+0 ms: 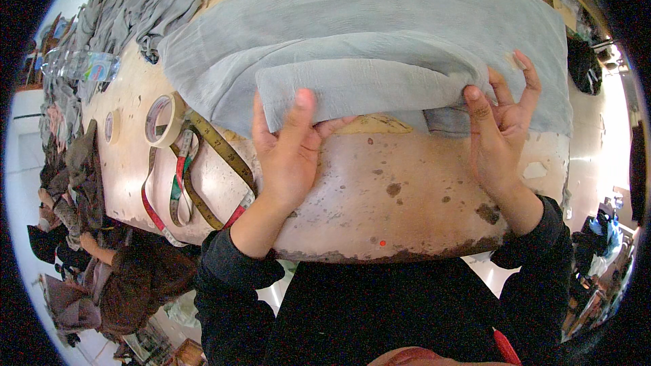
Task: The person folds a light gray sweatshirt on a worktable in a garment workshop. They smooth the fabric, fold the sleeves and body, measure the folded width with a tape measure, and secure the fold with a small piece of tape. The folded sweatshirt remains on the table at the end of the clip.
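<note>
A light blue-grey piece of fabric (380, 0) is spread over the worktable, with a folded band (366, 74) raised along its near edge. My left hand (288, 152) grips the band's left end, thumb on top and fingers partly hidden beneath. At the band's right end, my right hand (502, 125) pinches it between thumb and forefinger, while its other fingers stand apart. Between my hands the band bows away from me, and a patch of yellowish board shows under it.
Left of my left hand lie a roll of masking tape (163, 120), a smaller roll (112, 127) and a looped measuring tape (224, 152). A clear plastic bottle (81, 66) and crumpled grey cloth (149, 0) are farther left. The worktable's (386, 224) near edge is worn. Another person (129, 278) is at lower left.
</note>
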A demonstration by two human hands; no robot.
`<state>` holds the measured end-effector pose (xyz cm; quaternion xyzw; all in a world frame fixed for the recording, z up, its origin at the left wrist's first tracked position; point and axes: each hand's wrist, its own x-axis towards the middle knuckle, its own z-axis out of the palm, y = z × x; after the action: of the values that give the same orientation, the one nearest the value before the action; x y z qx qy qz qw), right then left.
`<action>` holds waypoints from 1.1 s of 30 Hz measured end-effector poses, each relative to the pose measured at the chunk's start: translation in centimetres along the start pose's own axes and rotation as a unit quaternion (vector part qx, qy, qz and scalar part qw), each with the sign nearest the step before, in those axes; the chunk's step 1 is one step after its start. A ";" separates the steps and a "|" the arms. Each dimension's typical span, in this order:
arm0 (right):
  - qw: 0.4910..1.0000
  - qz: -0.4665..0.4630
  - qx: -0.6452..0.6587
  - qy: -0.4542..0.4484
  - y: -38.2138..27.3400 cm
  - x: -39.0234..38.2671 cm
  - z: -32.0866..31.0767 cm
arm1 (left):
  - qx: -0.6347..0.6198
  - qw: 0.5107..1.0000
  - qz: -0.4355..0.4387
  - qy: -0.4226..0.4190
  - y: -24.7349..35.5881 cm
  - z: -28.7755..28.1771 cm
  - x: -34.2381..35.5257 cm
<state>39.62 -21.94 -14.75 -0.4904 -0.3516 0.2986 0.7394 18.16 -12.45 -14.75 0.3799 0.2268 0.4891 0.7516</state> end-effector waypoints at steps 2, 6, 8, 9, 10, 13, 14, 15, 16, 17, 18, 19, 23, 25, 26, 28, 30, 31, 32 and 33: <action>1.000 -0.004 -0.011 -0.002 0.0 -0.1 0.0 | 0.093 0.995 0.012 0.025 0.0 0.3 -0.1; 1.000 -0.012 -0.009 -0.012 -0.1 -0.2 0.0 | 0.150 0.987 0.020 0.057 -0.1 0.6 -0.1; 1.000 -0.019 -0.012 -0.014 -0.1 -0.3 0.1 | 0.152 0.986 0.033 0.060 -0.1 0.6 0.0; 1.000 -0.023 -0.012 -0.015 -0.1 -0.3 0.1 | 0.161 0.984 0.038 0.059 -0.1 0.6 0.0; 1.000 -0.023 -0.014 -0.015 -0.1 -0.3 0.1 | 0.170 0.983 0.041 0.060 -0.1 0.6 0.0; 0.999 -0.028 -0.023 -0.018 0.0 -0.3 0.1 | 0.171 0.982 0.045 0.060 -0.1 0.6 -0.1; 0.999 -0.033 -0.029 -0.020 0.0 -0.3 0.1 | 0.167 0.983 0.045 0.059 -0.1 0.6 -0.1; 0.999 -0.036 -0.031 -0.021 0.0 -0.2 0.1 | 0.171 0.982 0.048 0.058 -0.1 0.6 0.0; 0.999 -0.036 -0.034 -0.021 0.0 -0.3 0.1 | 0.175 0.982 0.050 0.056 -0.1 0.6 0.0; 0.999 -0.035 -0.034 -0.018 -0.1 -0.3 0.1 | 0.177 0.981 0.050 0.058 -0.1 0.6 0.1; 0.999 -0.032 -0.034 -0.019 -0.1 -0.4 0.1 | 0.190 0.979 0.055 0.056 -0.1 0.6 0.1; 0.999 -0.030 -0.037 -0.019 -0.2 -0.5 0.1 | 0.201 0.976 0.057 0.058 -0.1 0.6 0.2; 0.999 -0.042 -0.025 -0.018 -0.1 -0.5 0.5 | 0.212 0.973 0.062 0.064 -0.1 0.6 0.2; 0.995 -0.070 -0.071 0.019 0.0 0.0 0.4 | 0.223 0.971 0.057 0.067 -0.1 0.6 0.1; 0.986 -0.089 -0.128 0.052 0.0 0.4 0.3 | 0.227 0.970 0.057 0.066 -0.1 0.7 0.1; 0.971 -0.120 -0.194 0.074 -0.3 1.1 -0.2 | 0.233 0.969 0.060 0.059 -0.2 0.7 0.0; 0.964 -0.139 -0.216 0.074 -0.8 1.4 -0.7 | 0.232 0.969 0.066 0.047 -0.3 0.7 -0.1; 0.961 -0.153 -0.229 0.028 -1.0 1.3 -0.7 | 0.229 0.970 0.070 0.040 -0.3 0.7 -0.1; 0.956 -0.159 -0.246 0.002 -1.3 1.0 -0.7 | 0.226 0.971 0.072 0.034 -0.3 0.7 -0.2; 0.950 -0.165 -0.263 -0.025 -1.6 0.7 -0.6 | 0.228 0.970 0.073 0.032 -0.4 0.7 -0.3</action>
<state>40.65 -22.20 -13.28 -0.5950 -0.5117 0.0813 0.6144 18.79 -13.06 -14.62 0.5412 0.3278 0.4896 0.5999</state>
